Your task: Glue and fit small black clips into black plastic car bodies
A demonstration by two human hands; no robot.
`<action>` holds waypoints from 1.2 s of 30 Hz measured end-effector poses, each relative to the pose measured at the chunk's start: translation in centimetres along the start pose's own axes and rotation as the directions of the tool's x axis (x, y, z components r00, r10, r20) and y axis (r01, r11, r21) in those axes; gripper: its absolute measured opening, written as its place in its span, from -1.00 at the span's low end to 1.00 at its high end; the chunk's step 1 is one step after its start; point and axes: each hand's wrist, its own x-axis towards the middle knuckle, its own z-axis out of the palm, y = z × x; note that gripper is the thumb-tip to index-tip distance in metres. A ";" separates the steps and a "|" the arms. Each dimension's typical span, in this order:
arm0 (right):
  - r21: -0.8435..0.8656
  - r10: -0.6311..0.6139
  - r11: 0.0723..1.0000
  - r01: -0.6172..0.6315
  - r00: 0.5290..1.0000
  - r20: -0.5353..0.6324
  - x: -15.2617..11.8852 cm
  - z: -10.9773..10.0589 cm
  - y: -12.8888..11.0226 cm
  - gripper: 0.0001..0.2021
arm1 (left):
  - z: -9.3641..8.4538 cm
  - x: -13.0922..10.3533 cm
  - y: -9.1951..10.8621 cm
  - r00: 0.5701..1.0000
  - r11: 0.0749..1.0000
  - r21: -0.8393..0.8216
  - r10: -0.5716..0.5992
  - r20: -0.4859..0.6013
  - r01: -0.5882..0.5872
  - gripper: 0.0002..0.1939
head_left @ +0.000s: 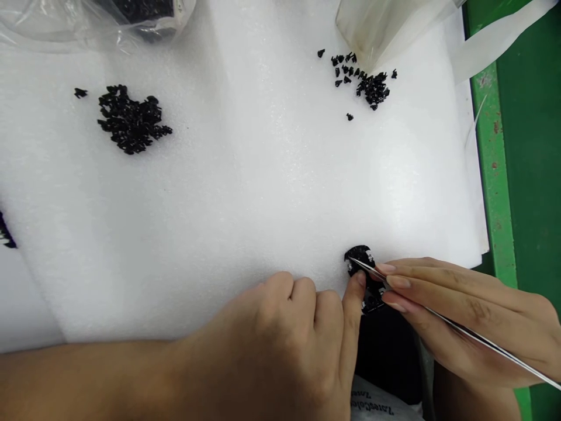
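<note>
My left hand [302, 333] reaches in from the left with its fingers curled. One fingertip presses on a small black plastic part [361, 254] at the lower right of the white sheet, steadying it. The part has pale silvery spots along its edges, and the fingers cover its middle. In my right hand [468, 316], thumb and fingers pinch metal tweezers [499, 351]. The tweezer tips touch the upper end of the part. Whether anything tiny sits between the tips, I cannot tell.
White foam sheet [245, 193] covers the table, whose green edge [497, 175] runs along the right. Heaps of tiny black pieces lie at left [131, 120] and upper right [372, 89]. A clear bag [87, 26] and a translucent container [372, 29] stand at the back.
</note>
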 end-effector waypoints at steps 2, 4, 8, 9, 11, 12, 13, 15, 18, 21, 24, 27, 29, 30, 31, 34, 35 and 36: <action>-0.003 0.005 1.000 -0.005 1.000 -0.014 -0.1 0.1 0.0 -0.54 | 0.0 0.0 0.0 1.000 1.000 -0.006 0.001 -0.003 -0.001 -0.43; 0.002 0.013 1.000 -0.013 1.000 -0.003 -0.2 0.2 0.0 -0.52 | 0.0 0.1 0.0 1.000 1.000 -0.005 -0.001 0.001 0.001 -0.45; 0.001 -0.021 1.000 0.021 1.000 0.022 -0.1 0.0 0.1 -0.46 | 0.0 0.1 0.0 1.000 1.000 -0.001 -0.004 -0.008 0.004 -0.48; -0.002 -0.034 0.999 0.035 0.999 0.027 0.0 -0.1 0.2 -0.45 | -0.1 0.1 0.0 1.000 1.000 -0.002 0.000 -0.012 0.000 -0.49; -0.004 -0.044 0.999 0.044 0.997 0.071 -0.1 -0.3 0.2 -0.44 | -0.2 0.1 0.0 1.000 1.000 -0.005 0.011 -0.012 -0.012 -0.50; -0.005 -0.040 0.999 0.041 0.995 0.095 -0.2 -0.4 0.3 -0.43 | -0.2 0.1 0.0 1.000 1.000 -0.008 0.018 -0.003 -0.018 -0.51; -0.008 -0.035 0.999 0.036 0.993 0.113 -0.3 -0.5 0.2 -0.43 | -0.3 0.1 0.0 1.000 1.000 -0.011 0.022 0.002 -0.022 -0.52; -0.014 -0.032 0.999 0.035 0.990 0.138 -0.6 -0.6 0.2 -0.46 | -0.3 0.1 -0.1 0.999 0.999 -0.016 0.029 0.013 -0.029 -0.53; -0.028 -0.032 0.999 0.035 0.994 0.109 -1.1 -0.5 0.1 -0.48 | -0.3 0.1 -0.2 0.999 0.999 -0.010 0.030 0.009 -0.030 -0.53; -0.028 -0.019 0.999 0.022 0.995 0.098 -1.3 -0.3 0.0 -0.47 | -0.3 0.1 -0.3 0.999 0.999 -0.007 0.032 0.004 -0.032 -0.53; -0.032 -0.015 0.999 0.018 0.997 0.079 -1.3 -0.1 -0.2 -0.47 | -0.3 0.2 -0.3 0.999 0.999 0.000 0.040 0.002 -0.040 -0.52; -0.046 -0.012 0.999 0.014 0.998 0.054 -1.2 0.0 -0.3 -0.47 | -0.4 0.2 -0.2 0.999 0.999 -0.003 0.034 0.006 -0.034 -0.52; -0.047 -0.011 0.999 0.014 0.998 0.064 -1.1 -0.1 -0.3 -0.48 | -0.3 0.2 -0.2 0.999 1.000 -0.006 0.030 0.009 -0.030 -0.51; -0.046 -0.006 0.999 0.009 0.997 0.076 -1.1 -0.1 -0.4 -0.49 | -0.3 0.2 -0.2 0.999 0.999 -0.005 0.032 0.009 -0.032 -0.51; -0.046 0.001 0.999 0.003 0.997 0.082 -1.0 -0.1 -0.4 -0.52 | -0.3 0.2 -0.2 0.999 0.999 -0.004 0.033 0.009 -0.033 -0.50; -0.043 0.040 0.998 -0.038 0.997 0.059 -0.8 -0.2 -0.4 -0.62 | -0.2 0.1 -0.1 1.000 1.000 -0.003 0.023 0.005 -0.023 -0.46; -0.035 0.063 0.997 -0.062 0.998 0.023 -0.6 -0.3 -0.4 -0.66 | -0.2 0.1 -0.1 1.000 1.000 -0.007 0.016 0.002 -0.016 -0.45; -0.015 0.092 0.996 -0.092 0.996 -0.011 -0.4 -0.5 -0.3 -0.69 | -0.2 0.0 -0.1 1.000 1.000 -0.011 0.009 0.002 -0.009 -0.42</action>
